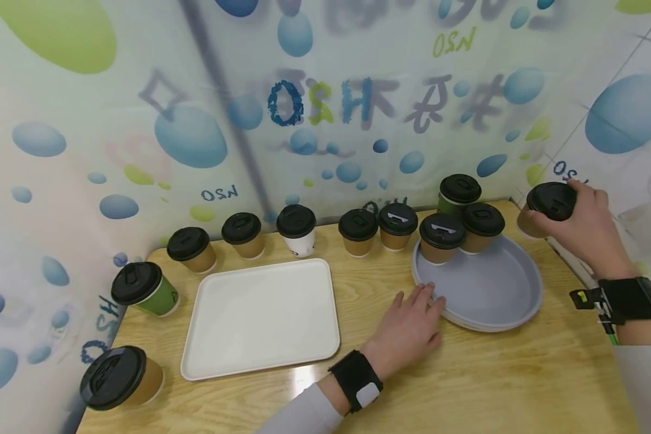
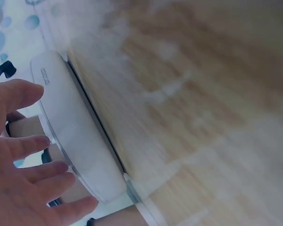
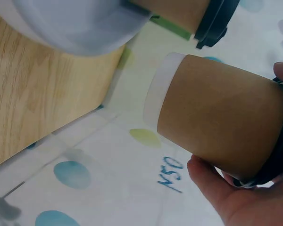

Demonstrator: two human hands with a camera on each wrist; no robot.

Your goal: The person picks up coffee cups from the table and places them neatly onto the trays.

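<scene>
My right hand [image 1: 597,226] grips a brown paper coffee cup [image 3: 217,115] by its black lid, with fingers and thumb around the lid's edge. The cup is off the table, beside its back right corner and right of the round grey-blue tray [image 1: 493,295]. Two brown cups with black lids, one at the left [image 1: 442,238] and one at the right [image 1: 481,228], stand at the back of that tray. My left hand [image 1: 407,328] lies at the tray's front left edge, its fingers spread and fingertips at the rim. It holds nothing.
A white rectangular tray [image 1: 260,313] lies left of centre. Several lidded cups line the table's back and left edges, among them a white cup [image 1: 297,232], a green cup [image 1: 146,289] and a brown cup [image 1: 122,378]. Another green cup [image 1: 459,191] stands behind the round tray.
</scene>
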